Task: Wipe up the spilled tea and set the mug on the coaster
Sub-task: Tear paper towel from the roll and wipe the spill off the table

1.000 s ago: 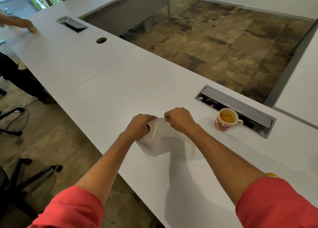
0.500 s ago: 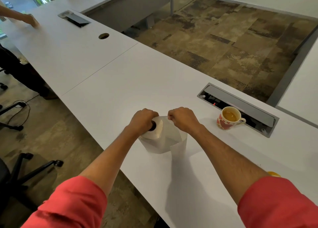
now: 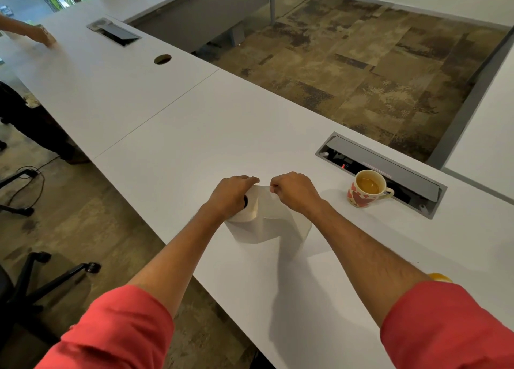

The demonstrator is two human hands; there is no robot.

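A white paper towel roll (image 3: 246, 211) is held just above the white table (image 3: 172, 146) in front of me. My left hand (image 3: 230, 196) grips the roll at its top end. My right hand (image 3: 294, 192) pinches the upper edge of the loose sheet (image 3: 278, 224) that hangs from the roll. A cream mug with red hearts (image 3: 364, 189), holding tea, stands on the table to the right, apart from both hands. A yellow object (image 3: 439, 277) shows behind my right sleeve; I cannot tell what it is. No spill is plain to see.
An open grey cable box (image 3: 389, 168) is set into the table right behind the mug. Another person's hand (image 3: 41, 36) rests on the far left of the table. Office chair legs (image 3: 50, 274) stand on the floor at left.
Both hands have stayed on the roll and the sheet. The hanging sheet has shifted from billowing right to hanging lower. The view has moved slightly.
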